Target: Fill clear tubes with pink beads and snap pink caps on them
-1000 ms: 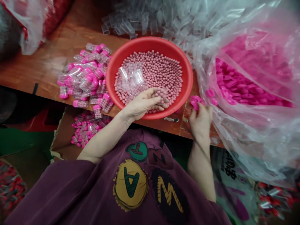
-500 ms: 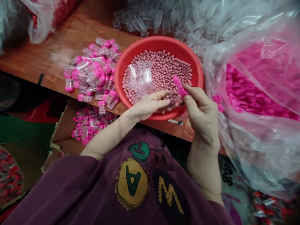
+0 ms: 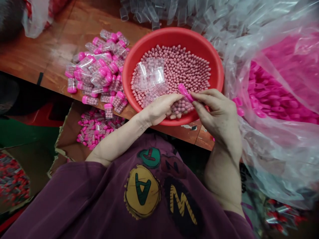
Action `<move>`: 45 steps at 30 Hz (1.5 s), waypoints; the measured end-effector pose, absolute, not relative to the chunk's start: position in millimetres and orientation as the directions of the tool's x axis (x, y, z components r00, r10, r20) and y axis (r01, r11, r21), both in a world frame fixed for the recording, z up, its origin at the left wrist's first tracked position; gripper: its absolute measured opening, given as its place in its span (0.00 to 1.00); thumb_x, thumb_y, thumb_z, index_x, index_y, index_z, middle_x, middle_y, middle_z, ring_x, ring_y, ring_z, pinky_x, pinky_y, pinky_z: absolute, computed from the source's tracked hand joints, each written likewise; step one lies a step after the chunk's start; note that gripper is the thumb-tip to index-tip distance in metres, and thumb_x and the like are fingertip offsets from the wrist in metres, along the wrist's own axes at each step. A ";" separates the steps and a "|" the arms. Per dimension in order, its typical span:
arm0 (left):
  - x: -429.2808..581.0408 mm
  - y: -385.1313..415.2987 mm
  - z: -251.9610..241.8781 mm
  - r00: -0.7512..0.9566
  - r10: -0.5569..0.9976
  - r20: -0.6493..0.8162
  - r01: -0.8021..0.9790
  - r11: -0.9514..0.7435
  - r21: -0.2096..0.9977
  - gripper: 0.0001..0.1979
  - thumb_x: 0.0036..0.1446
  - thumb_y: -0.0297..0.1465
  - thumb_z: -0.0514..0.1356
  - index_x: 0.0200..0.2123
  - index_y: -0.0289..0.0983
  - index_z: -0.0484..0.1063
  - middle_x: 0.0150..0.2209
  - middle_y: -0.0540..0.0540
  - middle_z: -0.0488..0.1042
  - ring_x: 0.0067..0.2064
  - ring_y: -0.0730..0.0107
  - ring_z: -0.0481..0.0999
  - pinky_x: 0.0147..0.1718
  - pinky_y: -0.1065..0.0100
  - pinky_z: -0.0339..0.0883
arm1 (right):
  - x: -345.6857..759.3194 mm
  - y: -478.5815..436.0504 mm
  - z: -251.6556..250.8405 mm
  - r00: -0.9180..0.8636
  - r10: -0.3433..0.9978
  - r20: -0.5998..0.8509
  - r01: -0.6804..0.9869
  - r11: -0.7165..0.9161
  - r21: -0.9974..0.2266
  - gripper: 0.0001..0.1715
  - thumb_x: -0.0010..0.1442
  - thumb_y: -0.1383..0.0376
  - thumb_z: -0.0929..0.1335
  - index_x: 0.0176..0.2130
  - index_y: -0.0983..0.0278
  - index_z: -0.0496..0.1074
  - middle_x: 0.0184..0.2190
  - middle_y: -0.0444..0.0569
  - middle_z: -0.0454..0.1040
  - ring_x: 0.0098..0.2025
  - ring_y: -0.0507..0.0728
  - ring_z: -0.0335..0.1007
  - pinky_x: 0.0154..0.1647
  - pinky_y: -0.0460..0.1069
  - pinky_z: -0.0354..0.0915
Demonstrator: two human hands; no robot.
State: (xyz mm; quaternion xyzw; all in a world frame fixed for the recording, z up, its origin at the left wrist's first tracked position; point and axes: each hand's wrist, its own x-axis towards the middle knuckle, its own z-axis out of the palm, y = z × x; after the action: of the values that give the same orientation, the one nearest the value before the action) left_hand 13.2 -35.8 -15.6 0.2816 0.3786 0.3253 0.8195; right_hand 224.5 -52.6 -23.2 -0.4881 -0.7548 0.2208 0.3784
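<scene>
My left hand (image 3: 161, 108) is curled over the near rim of a red basin (image 3: 174, 36), gripping a clear tube filled with pink balls (image 3: 180, 107). My right hand (image 3: 216, 114) pinches a pink cap (image 3: 184, 92) and holds it right at the tube's mouth. The basin holds a bed of small pink balls (image 3: 185, 68) with several empty clear tubes (image 3: 151, 74) lying on top.
A heap of filled, pink-capped tubes (image 3: 99, 71) lies left of the basin on the wooden table (image 3: 50, 53). More filled tubes sit in a cardboard box (image 3: 96, 127) below. A clear bag of pink caps (image 3: 274, 89) is at the right. Empty tubes (image 3: 164, 13) pile behind.
My right hand came from the cap bag at the right over to the basin with a pink cap, and now holds it against the tube in my left hand.
</scene>
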 end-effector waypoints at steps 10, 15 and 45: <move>15.0 -37.0 -20.3 0.435 0.780 -0.450 -0.421 0.618 0.664 0.02 0.73 0.26 0.65 0.44 0.35 0.79 0.35 0.49 0.78 0.32 0.76 0.74 0.35 0.72 0.69 | 210.8 -50.6 -41.5 0.080 0.920 0.384 0.454 0.309 -0.836 0.14 0.75 0.53 0.77 0.55 0.54 0.88 0.48 0.50 0.88 0.50 0.62 0.87 0.56 0.61 0.84; 15.3 -37.3 -21.5 0.430 0.773 -0.468 -0.420 0.629 0.654 0.03 0.75 0.30 0.67 0.45 0.36 0.80 0.35 0.49 0.79 0.33 0.77 0.76 0.31 0.75 0.65 | 196.4 -52.8 -31.6 0.036 0.951 0.309 0.388 0.271 -0.881 0.11 0.72 0.52 0.79 0.48 0.53 0.90 0.44 0.48 0.89 0.47 0.61 0.87 0.53 0.59 0.83; 19.8 -42.7 -12.4 0.332 0.841 -0.428 -0.391 0.536 0.748 0.02 0.73 0.28 0.70 0.43 0.37 0.82 0.33 0.53 0.74 0.33 0.77 0.71 0.36 0.74 0.68 | 191.2 -58.9 -36.8 0.050 0.912 0.407 0.491 0.332 -0.805 0.12 0.76 0.52 0.75 0.49 0.54 0.89 0.44 0.49 0.89 0.46 0.62 0.87 0.52 0.61 0.83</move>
State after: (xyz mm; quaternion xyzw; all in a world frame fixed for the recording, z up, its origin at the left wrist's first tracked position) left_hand 19.8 -42.7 -12.4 0.2692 0.4173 0.3997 0.7705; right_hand 191.2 -58.9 -36.8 -0.5361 -0.6545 0.2159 0.4876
